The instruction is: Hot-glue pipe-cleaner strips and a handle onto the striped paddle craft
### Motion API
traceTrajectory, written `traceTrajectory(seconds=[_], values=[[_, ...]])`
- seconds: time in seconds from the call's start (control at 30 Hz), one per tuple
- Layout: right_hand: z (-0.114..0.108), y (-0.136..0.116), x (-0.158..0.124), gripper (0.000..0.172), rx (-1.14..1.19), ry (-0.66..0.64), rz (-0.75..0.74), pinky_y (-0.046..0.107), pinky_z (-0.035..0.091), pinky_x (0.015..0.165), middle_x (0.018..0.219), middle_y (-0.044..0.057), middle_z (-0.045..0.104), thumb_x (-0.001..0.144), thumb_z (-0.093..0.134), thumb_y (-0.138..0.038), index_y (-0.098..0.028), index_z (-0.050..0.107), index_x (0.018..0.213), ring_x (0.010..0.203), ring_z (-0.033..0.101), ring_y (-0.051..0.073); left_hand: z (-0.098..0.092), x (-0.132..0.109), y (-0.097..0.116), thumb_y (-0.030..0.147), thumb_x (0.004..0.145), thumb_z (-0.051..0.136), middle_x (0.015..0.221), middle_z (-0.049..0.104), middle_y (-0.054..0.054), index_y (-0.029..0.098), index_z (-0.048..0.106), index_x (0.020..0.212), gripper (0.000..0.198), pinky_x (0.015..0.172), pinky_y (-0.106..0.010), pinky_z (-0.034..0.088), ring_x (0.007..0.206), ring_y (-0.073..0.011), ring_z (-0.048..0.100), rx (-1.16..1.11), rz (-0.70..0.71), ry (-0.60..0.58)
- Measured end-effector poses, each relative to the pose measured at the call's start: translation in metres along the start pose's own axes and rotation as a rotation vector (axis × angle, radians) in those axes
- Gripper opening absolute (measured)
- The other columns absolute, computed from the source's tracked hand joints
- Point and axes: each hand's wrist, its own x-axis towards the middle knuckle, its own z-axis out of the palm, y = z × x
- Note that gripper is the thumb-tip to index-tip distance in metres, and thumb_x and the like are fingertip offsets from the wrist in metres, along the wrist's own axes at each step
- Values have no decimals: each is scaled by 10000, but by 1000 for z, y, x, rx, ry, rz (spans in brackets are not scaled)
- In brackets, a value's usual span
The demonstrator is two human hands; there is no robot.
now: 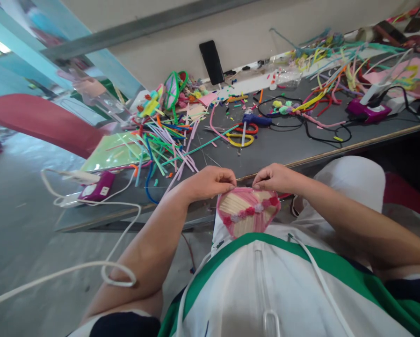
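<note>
In my lap lies a craft piece (243, 224) with a pink edge, cream ribbed panels and pink strands; its exact kind I cannot tell. A slanting row of red, pink and greyish fluffy flowers (248, 211) crosses it. My left hand (212, 181) is closed in a pinch at its upper left edge. At the upper right edge, my right hand (277, 179) pinches too, fingers curled. Between the two hands the top rim runs just below the table edge. Any small item inside the fingertips is hidden.
The grey table (283, 147) carries loose pipe cleaners (168, 145), yellow-and-red-handled scissors (240, 139), a blue glue gun (257, 120) and a leaning black phone (212, 62). Purple power strips (97, 186) sit at left and right. A white cable (126, 224) hangs near my left arm. A red chair (45, 117) stands left.
</note>
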Motion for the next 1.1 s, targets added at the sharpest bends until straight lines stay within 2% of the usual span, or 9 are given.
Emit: traceTrajectory(seconds=[0.33,0.57,0.67,0.8,0.83,0.9,0.97,1.03,1.1], values=[[-12,7,12,173,247,-263,11,207,395,576,600,-32,630,694,651,-299,-153,725,751,565,507,85,-3,3,13,276,759,528,633,578,35,158,671,833,200,578,-197,355,594,-108,472,97,-9,-17],[-15,11,10,225,317,-297,49,226,440,602,672,-8,668,702,673,-334,-162,738,831,610,556,105,-3,3,10,273,761,532,681,601,28,155,659,845,193,558,-184,367,598,-98,485,58,-7,-25],[-11,15,-6,247,408,-103,52,250,474,659,772,19,702,729,659,-341,-169,728,892,699,610,134,-2,0,4,304,779,539,696,610,22,156,652,839,196,553,-183,382,610,-102,505,12,-23,-11],[4,17,-49,164,543,536,-26,247,470,673,727,1,672,797,588,-285,-189,677,896,681,599,116,2,-10,-8,327,802,548,656,586,28,169,638,857,190,501,-184,373,542,-90,476,-69,-73,23],[11,18,-60,146,595,554,8,243,457,618,665,-7,649,807,569,-280,-189,664,869,615,572,110,3,-13,-11,330,805,552,654,585,28,171,636,861,188,495,-184,372,529,-86,469,-88,-79,33],[27,20,-76,102,695,438,201,236,424,522,567,-10,608,770,596,-266,-178,635,737,519,530,106,5,-18,-17,337,808,559,656,584,27,173,635,867,191,488,-185,373,513,-79,461,-116,-79,51],[46,25,-81,106,797,327,322,239,442,549,654,6,648,718,673,-257,-173,644,776,583,568,117,8,-21,-20,344,808,566,660,581,24,170,636,871,198,480,-183,369,506,-75,457,-137,-77,60],[63,29,-75,258,942,310,259,248,473,659,920,37,689,704,723,-271,-187,658,939,765,614,133,10,-22,-23,351,813,569,651,571,24,165,634,875,206,465,-181,357,498,-72,450,-157,-74,65],[75,31,-64,293,1079,330,206,262,471,680,927,43,677,695,746,-321,-178,659,936,777,609,138,10,-23,-25,358,823,568,642,562,26,160,630,879,215,453,-179,341,488,-68,440,-172,-75,70]])
